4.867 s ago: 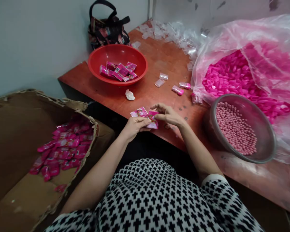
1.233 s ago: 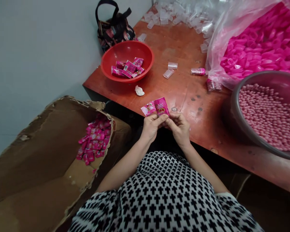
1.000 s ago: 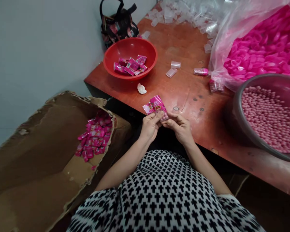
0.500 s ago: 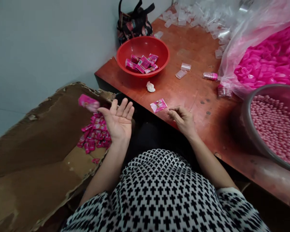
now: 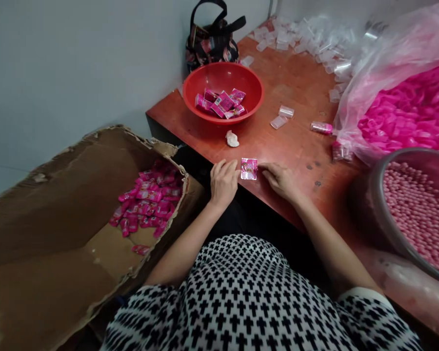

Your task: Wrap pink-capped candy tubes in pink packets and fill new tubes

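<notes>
A flat pink printed wrapper [image 5: 249, 169] lies on the red-brown table near its front edge, between my two hands. My left hand [image 5: 224, 183] is palm down at the wrapper's left side, fingers stretched forward, with nothing visible in it. From the right, my right hand [image 5: 281, 179] reaches toward the wrapper, its fingers extended and the fingertips close to its edge. Whether either hand touches the wrapper I cannot tell. Left of me, a cardboard box [image 5: 69, 195] holds a heap of small pink-wrapped tubes [image 5: 149, 195].
A red bowl [image 5: 254, 109] with several pink wrappers stands behind a crumpled white lump [image 5: 232, 139]. Clear plastic tubes [image 5: 286, 112] lie mid-table. At right are a pink-capped tube [image 5: 321, 127], a bag of pink caps [image 5: 406, 117] and a grey tub [image 5: 375, 195] of pink beads.
A pink tube left my open left hand over the box. That hand has since turned palm down and moved right to the table. The wrapper now lies straighter between both hands.
</notes>
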The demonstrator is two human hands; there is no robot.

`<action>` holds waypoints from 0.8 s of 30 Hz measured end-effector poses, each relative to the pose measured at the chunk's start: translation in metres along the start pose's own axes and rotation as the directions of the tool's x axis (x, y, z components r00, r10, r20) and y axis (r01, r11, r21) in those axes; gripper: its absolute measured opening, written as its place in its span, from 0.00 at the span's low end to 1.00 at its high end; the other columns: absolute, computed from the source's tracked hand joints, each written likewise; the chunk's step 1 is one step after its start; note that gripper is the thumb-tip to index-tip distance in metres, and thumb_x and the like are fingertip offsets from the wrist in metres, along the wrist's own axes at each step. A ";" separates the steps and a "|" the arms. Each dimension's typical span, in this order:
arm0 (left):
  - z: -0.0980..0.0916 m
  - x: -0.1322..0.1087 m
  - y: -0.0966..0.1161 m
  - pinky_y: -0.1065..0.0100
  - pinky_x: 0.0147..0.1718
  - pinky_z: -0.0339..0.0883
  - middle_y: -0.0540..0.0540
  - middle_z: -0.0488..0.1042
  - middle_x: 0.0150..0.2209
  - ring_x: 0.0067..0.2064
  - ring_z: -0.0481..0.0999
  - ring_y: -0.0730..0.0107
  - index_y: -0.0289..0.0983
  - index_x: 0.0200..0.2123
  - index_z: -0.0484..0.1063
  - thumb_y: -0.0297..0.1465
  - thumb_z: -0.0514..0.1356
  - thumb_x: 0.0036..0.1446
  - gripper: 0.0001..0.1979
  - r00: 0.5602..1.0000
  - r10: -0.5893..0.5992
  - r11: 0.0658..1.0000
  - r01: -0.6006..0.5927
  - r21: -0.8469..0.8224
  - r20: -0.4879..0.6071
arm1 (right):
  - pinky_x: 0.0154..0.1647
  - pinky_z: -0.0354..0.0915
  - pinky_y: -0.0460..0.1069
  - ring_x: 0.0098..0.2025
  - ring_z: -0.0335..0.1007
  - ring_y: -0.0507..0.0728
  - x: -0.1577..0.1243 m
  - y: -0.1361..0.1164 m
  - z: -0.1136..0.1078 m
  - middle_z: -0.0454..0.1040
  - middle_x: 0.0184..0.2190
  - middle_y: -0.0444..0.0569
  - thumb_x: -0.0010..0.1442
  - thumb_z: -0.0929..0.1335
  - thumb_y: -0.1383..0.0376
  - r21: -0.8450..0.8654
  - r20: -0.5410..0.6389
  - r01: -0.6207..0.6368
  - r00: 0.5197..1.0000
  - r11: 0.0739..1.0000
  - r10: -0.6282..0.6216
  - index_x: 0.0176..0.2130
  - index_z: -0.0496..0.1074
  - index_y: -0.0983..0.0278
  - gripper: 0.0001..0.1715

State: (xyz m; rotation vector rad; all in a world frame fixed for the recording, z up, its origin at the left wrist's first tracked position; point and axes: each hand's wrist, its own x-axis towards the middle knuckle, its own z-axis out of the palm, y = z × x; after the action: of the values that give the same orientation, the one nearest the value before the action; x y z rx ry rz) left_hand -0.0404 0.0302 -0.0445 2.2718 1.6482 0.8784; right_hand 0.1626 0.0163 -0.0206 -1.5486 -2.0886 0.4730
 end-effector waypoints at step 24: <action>0.020 0.011 0.003 0.45 0.63 0.50 0.41 0.71 0.56 0.63 0.62 0.54 0.39 0.47 0.75 0.34 0.58 0.59 0.13 0.984 0.142 0.980 -0.125 -0.154 0.106 | 0.42 0.68 0.52 0.36 0.74 0.55 -0.026 -0.015 0.002 0.79 0.36 0.48 0.61 0.64 0.58 0.463 -0.044 -0.208 0.965 0.861 0.257 0.39 0.75 0.62 0.14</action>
State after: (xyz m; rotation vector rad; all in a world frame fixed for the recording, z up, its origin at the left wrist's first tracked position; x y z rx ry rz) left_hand -0.0246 0.0428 -0.0556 2.3065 1.3493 0.8470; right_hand 0.1562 -0.0132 -0.0191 -1.5019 -1.5651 0.8801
